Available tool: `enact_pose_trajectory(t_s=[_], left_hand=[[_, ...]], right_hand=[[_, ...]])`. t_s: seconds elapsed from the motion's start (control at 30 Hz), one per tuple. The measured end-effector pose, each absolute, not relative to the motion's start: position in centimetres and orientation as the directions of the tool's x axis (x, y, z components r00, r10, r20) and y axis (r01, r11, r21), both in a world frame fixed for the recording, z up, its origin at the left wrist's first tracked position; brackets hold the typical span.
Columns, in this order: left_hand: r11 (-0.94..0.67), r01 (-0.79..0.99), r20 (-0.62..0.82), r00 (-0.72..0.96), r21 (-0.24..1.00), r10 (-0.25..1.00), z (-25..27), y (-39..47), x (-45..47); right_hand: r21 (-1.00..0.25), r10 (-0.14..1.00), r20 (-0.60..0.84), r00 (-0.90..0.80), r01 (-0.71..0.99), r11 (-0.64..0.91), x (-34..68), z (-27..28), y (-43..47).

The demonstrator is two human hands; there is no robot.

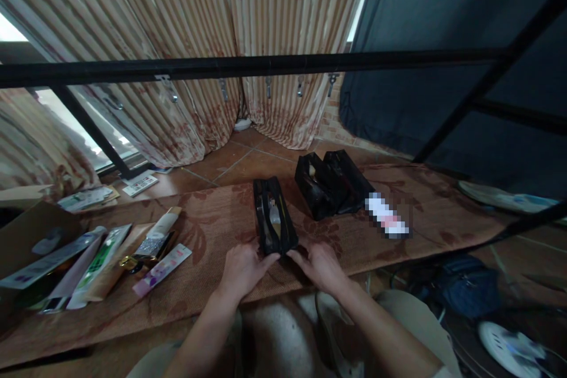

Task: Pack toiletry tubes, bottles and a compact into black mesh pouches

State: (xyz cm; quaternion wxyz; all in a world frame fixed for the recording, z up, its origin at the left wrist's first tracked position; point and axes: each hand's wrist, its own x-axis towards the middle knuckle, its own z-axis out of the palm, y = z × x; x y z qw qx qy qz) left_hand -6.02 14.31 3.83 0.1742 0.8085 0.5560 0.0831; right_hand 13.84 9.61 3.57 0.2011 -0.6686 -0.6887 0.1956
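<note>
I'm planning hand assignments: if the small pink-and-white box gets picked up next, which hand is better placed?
Probably the left hand: it's nearer the pink-and-white box, which lies off to its left. The right hand is farther away, at the other near corner of the black pouch.

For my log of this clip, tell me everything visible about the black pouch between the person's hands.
The black pouch is long and boxy, dark and slightly glossy, apparently of soft synthetic material. A lengthwise gap along its top shows pale contents, too blurred to identify. It lies on the patterned brown cloth, its long side pointing away from the person. The left hand and right hand touch its near corners.
</note>
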Motion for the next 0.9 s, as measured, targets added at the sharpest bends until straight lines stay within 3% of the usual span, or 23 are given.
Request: enact_pose_trajectory(t_s=[0.3, 0.53, 0.67, 0.9], left_hand=[[-0.376, 0.651, 0.187, 0.342, 0.659, 0.921, 5.5, 14.1, -7.1], [-0.388, 0.559, 0.204, 0.363, 0.733, 0.909, 4.9, 14.2, -7.0], [-0.417, 0.535, 0.251, 0.356, 0.735, 0.9, 4.5, 14.0, -7.0], [-0.418, 0.518, 0.262, 0.348, 0.746, 0.9, 4.5, 13.7, -7.2]], right_hand=[[-0.695, 0.978, 0.208, 0.019, 0.706, 0.134, 13.8, 3.7, 9.7], [-0.826, 0.899, 0.418, 0.13, 0.467, 0.316, 13.0, 4.8, 8.9], [-0.894, 0.954, 0.294, 0.058, 0.37, 0.253, 11.9, 6.4, 9.0], [-0.787, 0.99, 0.133, 0.038, 0.612, 0.083, 10.6, 8.1, 9.9]])
